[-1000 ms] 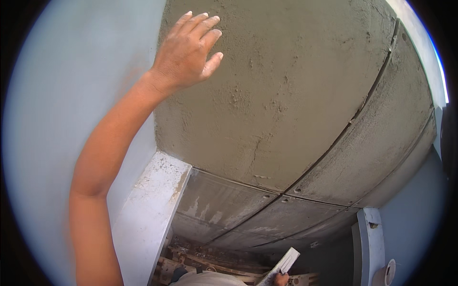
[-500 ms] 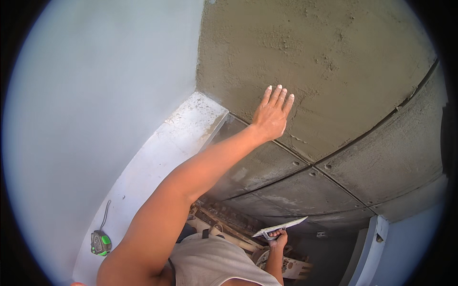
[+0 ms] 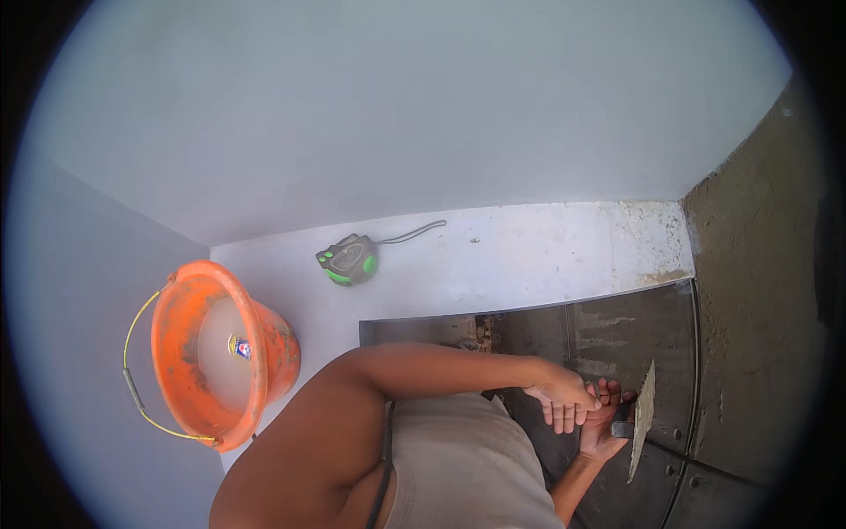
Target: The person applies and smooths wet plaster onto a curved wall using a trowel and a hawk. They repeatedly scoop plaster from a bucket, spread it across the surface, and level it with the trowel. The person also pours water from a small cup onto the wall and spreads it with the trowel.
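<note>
My left hand (image 3: 565, 398) reaches across my body, its fingers stretched downward beside my right hand; no tool shows in it. The two hands overlap or nearly touch; I cannot tell which. In my right hand (image 3: 601, 434) is the dark handle of a plastering trowel (image 3: 644, 421). The trowel stands almost edge-on, its blade upright and its right face rough with grey mortar. Some fingers of my right hand are partly uncurled, and the grip itself is partly hidden.
On the white ledge (image 3: 529, 251) lies a green and black tape measure (image 3: 350, 259) with a wrist cord. An orange bucket (image 3: 284, 353) of cloudy water stands left, a small label or packet inside. Wet plaster covers the right wall (image 3: 749, 238), above grey panels.
My view has swung left, bringing the bucket in. My left hand has come down from the plastered wall to my right hand, which still has the trowel, now turned upright.
</note>
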Available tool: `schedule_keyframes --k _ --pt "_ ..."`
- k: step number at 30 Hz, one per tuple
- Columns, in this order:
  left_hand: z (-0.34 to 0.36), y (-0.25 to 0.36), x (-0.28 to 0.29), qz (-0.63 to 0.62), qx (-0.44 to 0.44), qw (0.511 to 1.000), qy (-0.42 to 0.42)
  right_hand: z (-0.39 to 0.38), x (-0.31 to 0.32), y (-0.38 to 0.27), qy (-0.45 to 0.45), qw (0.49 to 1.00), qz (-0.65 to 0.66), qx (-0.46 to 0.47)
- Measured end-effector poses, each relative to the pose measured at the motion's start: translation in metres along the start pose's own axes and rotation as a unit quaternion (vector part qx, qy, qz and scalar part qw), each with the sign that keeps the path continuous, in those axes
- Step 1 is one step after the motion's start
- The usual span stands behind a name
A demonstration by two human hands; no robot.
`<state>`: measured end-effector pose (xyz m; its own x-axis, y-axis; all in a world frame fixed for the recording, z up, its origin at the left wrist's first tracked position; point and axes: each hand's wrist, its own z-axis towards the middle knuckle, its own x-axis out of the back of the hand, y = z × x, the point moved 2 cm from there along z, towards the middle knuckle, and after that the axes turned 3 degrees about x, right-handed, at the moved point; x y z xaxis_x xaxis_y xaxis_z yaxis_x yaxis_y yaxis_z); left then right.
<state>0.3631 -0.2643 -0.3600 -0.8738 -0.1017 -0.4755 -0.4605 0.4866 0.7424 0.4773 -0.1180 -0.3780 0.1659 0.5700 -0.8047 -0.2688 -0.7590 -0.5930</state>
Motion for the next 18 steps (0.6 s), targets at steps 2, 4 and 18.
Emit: schedule_keyframes --k 2,4,18 --pt "-0.008 0.009 -0.007 -0.133 -0.038 0.988 -0.066 0.013 -0.011 0.012 -0.044 0.998 -0.036 -0.029" --pt "-0.012 0.016 -0.01 -0.212 -0.076 0.967 -0.117 0.022 -0.015 0.025 -0.062 0.994 -0.066 -0.069" --pt "0.014 -0.022 0.092 -0.077 -0.209 0.97 0.102 -0.003 0.111 0.067 0.21 0.876 -0.399 -0.168"
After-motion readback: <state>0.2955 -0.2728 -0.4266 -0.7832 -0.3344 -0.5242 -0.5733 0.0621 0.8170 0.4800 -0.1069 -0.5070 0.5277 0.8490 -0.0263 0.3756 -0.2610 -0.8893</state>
